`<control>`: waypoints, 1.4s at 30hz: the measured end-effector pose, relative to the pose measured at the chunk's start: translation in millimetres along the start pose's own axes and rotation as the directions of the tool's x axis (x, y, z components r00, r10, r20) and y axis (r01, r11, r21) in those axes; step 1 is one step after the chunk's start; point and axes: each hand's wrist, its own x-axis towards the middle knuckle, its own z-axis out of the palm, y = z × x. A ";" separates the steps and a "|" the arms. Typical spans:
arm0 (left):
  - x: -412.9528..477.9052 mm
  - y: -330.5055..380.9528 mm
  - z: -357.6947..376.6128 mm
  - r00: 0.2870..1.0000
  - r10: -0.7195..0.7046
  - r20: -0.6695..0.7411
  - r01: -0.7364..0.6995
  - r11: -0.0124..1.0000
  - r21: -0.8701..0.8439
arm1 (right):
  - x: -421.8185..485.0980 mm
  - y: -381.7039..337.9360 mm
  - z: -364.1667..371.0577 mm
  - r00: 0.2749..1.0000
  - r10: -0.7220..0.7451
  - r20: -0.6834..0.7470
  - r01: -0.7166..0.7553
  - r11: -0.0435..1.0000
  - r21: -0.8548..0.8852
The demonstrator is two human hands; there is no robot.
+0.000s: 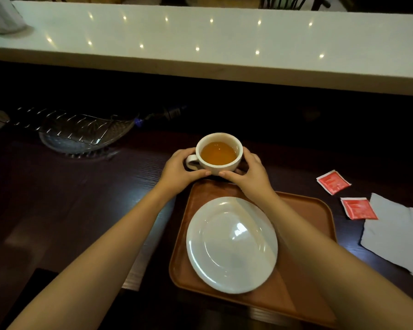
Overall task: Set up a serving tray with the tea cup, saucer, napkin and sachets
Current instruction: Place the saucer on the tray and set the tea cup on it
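Cup step: both hands, left (180, 169) and right (249, 173), fingers clasping full cup (218, 154) beyond tray (308, 210); next, likely level lift onto saucer (231, 244).

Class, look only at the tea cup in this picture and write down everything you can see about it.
The tea cup is white and glossy, seemingly ceramic, round, with a loop handle on its left. It stands upright, holding amber tea to somewhat below the rim. It is just beyond the far edge of the brown tray, not on the saucer. The left hand and right hand cup its sides, thumbs nearly meeting in front. Whether it rests on the dark table or is lifted cannot be told.
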 end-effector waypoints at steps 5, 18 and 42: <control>-33.9 21.2 2.2 1.000 0.003 -0.029 -0.005 0.998 -0.060 | -29.7 -7.8 -16.1 0.999 -0.023 0.029 0.023 1.000 0.019; -121.2 62.4 5.4 0.995 -0.070 0.073 0.079 0.988 -0.133 | -110.7 -31.1 -46.9 0.984 -0.043 0.176 0.049 0.998 -0.028; -163.0 34.1 24.3 0.990 -0.090 0.111 0.092 0.996 -0.016 | -157.7 4.0 -30.4 0.983 0.016 0.184 -0.016 1.000 -0.005</control>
